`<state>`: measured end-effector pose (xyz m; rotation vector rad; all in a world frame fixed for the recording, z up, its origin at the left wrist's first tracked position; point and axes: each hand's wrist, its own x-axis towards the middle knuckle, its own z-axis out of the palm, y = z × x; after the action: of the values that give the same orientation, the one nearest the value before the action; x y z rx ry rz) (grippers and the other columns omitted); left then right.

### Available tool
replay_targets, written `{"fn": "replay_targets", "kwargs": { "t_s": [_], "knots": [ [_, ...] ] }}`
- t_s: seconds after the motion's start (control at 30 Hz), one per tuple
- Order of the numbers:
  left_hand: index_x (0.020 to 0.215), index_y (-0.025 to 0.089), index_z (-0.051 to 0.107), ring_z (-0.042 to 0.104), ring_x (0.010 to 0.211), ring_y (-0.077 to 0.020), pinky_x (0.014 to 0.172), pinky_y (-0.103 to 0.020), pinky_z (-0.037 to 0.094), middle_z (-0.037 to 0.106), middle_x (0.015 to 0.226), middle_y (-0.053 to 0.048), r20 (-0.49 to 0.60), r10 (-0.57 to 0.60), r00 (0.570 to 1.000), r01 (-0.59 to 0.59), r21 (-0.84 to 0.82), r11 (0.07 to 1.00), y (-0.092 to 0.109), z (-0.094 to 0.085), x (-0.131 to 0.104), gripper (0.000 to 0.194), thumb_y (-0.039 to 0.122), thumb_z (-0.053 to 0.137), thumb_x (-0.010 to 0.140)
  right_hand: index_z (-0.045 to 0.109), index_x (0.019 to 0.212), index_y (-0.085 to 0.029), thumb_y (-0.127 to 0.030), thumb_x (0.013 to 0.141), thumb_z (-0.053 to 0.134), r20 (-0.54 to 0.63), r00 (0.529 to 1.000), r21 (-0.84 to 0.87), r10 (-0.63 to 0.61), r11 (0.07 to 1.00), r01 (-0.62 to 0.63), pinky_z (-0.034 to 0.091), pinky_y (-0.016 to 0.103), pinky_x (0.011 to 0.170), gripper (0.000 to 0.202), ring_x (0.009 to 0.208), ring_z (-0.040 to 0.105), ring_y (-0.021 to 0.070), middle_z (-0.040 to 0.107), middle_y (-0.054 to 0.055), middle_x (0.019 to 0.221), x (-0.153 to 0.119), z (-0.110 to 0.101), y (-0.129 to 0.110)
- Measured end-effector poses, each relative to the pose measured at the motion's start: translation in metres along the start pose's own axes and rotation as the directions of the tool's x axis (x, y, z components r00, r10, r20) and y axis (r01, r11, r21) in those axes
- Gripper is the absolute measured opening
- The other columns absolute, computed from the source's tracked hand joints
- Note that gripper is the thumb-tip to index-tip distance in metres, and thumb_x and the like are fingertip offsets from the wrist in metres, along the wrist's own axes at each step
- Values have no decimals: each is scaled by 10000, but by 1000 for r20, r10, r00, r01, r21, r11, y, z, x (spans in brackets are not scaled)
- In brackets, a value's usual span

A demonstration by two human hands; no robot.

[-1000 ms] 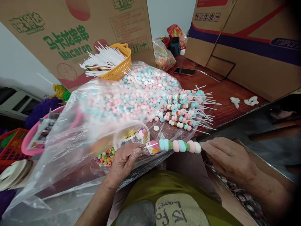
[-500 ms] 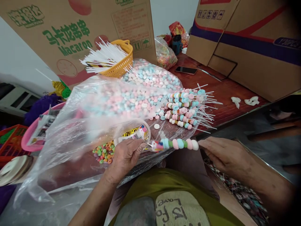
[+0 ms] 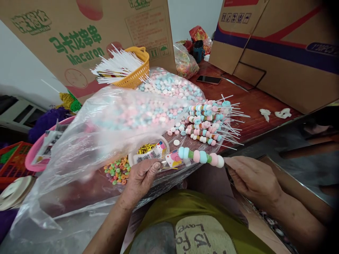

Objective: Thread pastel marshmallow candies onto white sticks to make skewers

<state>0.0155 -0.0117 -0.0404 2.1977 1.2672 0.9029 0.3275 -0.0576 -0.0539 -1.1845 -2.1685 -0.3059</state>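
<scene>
A candy skewer of pink, blue, white and green pieces is held across my lap. My right hand pinches its end beside the white piece; the stick there is hidden by the fingers. My left hand is closed on the end of a clear wrapper with a colourful print, which reaches the blue end of the skewer. Behind it, finished-looking skewers lie in a pile, sticks pointing right. A round tub holding gold ties and printed wrappers stands behind my left hand, near ring-shaped candies.
A big clear bag of pastel candies covers much of the table. Behind it are a yellow basket of white sticks and cardboard boxes. A phone lies farther back; a pink basket is at left.
The wrapper's printed part now shows more clearly, and the skewer's blue end has tilted up and slightly left. Both hands keep their grip, with the left hand shifted slightly left.
</scene>
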Motion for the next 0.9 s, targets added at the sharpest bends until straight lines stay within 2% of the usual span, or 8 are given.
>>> {"fn": "replay_targets", "kwargs": {
  "t_s": [0.1, 0.23, 0.4, 0.5, 0.6, 0.7, 0.8, 0.9],
  "knots": [
    [776, 160, 652, 610, 676, -130, 635, -219, 465, 672, 725, -18, 15, -67, 998, 66, 24, 998, 3, -2, 1, 289, 292, 427, 898, 526, 1067, -176, -75, 811, 459, 18, 997, -41, -80, 996, 81, 468, 308, 635, 283, 709, 578, 179, 646, 76, 825, -5, 0, 2],
    [819, 171, 658, 602, 665, -125, 632, -209, 447, 664, 711, -15, 104, 17, 994, -28, 110, 994, 4, -5, 2, 274, 285, 423, 901, 546, 1026, -183, -71, 805, 448, 66, 986, -77, -156, 984, 161, 457, 307, 609, 267, 658, 564, 168, 650, 66, 799, -6, -4, 8],
    [833, 174, 653, 571, 600, -116, 589, -203, 417, 636, 649, -6, 135, 105, 985, -135, 240, 961, 4, -2, 3, 269, 285, 417, 901, 558, 1020, -152, -63, 799, 487, 16, 997, -51, -80, 995, 81, 485, 304, 659, 248, 746, 602, 187, 649, 83, 833, -3, -4, 9],
    [817, 165, 639, 563, 597, -113, 586, -200, 414, 633, 652, -1, 79, 68, 995, -84, 212, 974, 6, 0, 4, 281, 300, 408, 904, 564, 1020, -145, -67, 798, 501, 10, 998, -4, -60, 998, 60, 494, 302, 663, 244, 755, 614, 192, 652, 87, 847, -5, -2, 8],
    [716, 154, 602, 532, 583, -107, 565, -192, 397, 589, 609, 6, 103, -43, 994, 33, 99, 995, 7, 0, 5, 335, 322, 387, 911, 575, 1019, -159, -81, 805, 502, 14, 999, 37, -38, 999, 38, 495, 309, 676, 239, 762, 618, 196, 655, 82, 854, -8, -3, 9],
    [687, 152, 566, 521, 618, -110, 582, -194, 394, 573, 631, -1, 162, -107, 981, 116, -41, 992, 9, -2, 5, 346, 327, 375, 916, 591, 1003, -192, -112, 835, 484, 45, 990, 157, 135, 978, -140, 480, 266, 636, 214, 704, 601, 158, 644, 44, 812, -7, -8, 9],
    [659, 154, 535, 476, 587, -98, 566, -188, 370, 524, 601, 12, 172, -66, 983, 76, -52, 996, 11, -1, 5, 332, 308, 384, 912, 609, 972, -213, -201, 848, 525, 147, 889, 432, 434, 780, -452, 451, 221, 558, 150, 632, 564, 120, 624, 2, 759, 3, -6, -2],
    [644, 157, 525, 454, 562, -93, 553, -183, 351, 495, 576, 22, 168, -20, 986, 17, 24, 1000, 13, 5, 6, 331, 291, 378, 909, 631, 961, -203, -314, 820, 581, 338, 751, 715, 567, 364, -597, 455, 233, 570, 186, 654, 563, 129, 613, -9, 732, 18, 12, -23]
  ]
}}
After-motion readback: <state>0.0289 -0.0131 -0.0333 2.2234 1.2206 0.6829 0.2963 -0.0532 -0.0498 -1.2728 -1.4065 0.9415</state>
